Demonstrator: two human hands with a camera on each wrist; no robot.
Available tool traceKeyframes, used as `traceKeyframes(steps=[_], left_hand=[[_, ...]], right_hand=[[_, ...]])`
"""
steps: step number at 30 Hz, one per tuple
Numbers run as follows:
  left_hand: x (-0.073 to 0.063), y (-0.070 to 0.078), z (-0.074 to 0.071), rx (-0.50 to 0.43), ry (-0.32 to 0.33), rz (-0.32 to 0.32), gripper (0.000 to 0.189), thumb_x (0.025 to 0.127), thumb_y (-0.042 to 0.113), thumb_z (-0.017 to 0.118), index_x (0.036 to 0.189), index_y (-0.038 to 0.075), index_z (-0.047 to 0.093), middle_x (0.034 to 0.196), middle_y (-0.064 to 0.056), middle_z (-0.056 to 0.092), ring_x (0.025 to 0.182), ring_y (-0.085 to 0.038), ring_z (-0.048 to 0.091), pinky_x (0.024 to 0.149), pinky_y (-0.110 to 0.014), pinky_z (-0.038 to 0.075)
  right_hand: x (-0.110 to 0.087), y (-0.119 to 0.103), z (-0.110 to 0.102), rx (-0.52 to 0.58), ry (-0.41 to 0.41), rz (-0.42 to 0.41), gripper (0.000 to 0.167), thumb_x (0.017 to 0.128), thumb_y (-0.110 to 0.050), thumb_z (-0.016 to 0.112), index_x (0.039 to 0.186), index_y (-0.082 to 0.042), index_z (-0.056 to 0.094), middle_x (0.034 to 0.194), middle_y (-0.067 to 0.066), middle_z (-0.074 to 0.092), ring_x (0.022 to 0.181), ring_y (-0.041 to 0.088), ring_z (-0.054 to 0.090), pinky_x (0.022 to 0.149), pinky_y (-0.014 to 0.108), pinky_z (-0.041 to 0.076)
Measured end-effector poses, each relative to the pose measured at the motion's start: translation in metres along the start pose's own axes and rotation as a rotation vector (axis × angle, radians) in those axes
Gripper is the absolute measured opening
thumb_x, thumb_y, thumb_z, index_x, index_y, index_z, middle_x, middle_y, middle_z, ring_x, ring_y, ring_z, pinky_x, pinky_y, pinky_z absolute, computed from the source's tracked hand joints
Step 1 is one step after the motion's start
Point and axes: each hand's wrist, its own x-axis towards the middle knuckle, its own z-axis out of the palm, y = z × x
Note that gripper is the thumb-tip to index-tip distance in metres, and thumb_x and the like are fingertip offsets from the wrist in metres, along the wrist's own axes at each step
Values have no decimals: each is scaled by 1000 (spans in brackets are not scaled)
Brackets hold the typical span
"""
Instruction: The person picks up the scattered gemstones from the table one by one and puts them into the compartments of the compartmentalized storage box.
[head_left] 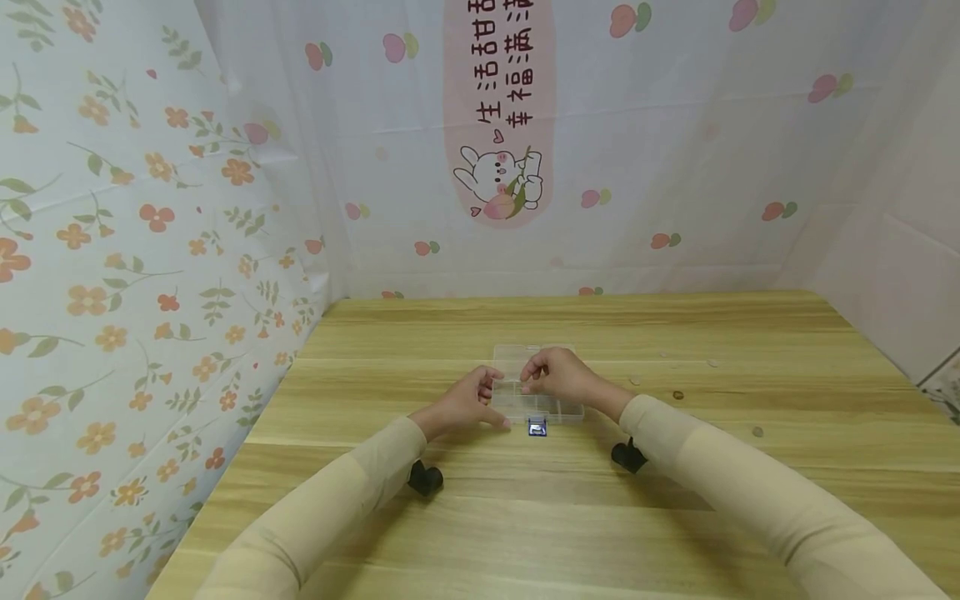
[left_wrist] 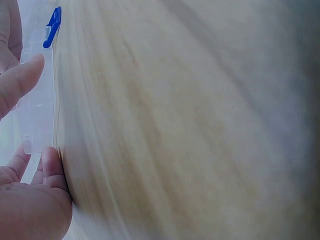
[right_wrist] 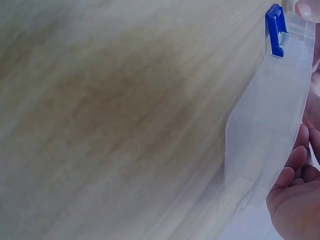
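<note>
A clear plastic compartment box [head_left: 572, 410] lies on the table with its lid [head_left: 512, 357] raised at the back and a blue latch [head_left: 537, 427] at the front. My left hand [head_left: 468, 402] holds the box's left end, thumb by the front edge, fingers at the side. Over the compartments reaches my right hand [head_left: 564, 377], its fingers bent and their tips low at the left part of the box. Whether anything lies between those tips is hidden. In the right wrist view the box [right_wrist: 265, 110] stands beside curled fingers [right_wrist: 297, 159].
Several small flat discs lie right of the box, among them a brown one [head_left: 678, 395], a greyish one [head_left: 757, 432] and a pale one [head_left: 712, 363]. The wood-grain table [head_left: 480, 533] meets a printed cloth [head_left: 637, 208] at the back.
</note>
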Motion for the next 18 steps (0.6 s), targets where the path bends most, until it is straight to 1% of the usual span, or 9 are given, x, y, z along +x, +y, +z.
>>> traceKeyframes(steps=[9, 18], left_hand=[[0, 0, 0, 11, 0, 5, 74, 71, 8, 86, 134, 5, 46, 114, -9, 47, 101, -21, 44, 88, -34, 40], [0, 0, -1, -14, -6, 0, 75, 71, 6, 86, 135, 5, 46, 114, -9, 49, 101, -22, 46, 88, -34, 41]], right_hand=[[1, 0, -2, -4, -26, 5, 11, 83, -10, 78, 90, -6, 72, 83, 3, 58, 73, 17, 48, 63, 30, 43], [2, 2, -2, 6, -28, 7, 11, 83, -11, 78, 91, -6, 71, 82, 3, 58, 72, 17, 49, 63, 31, 44]])
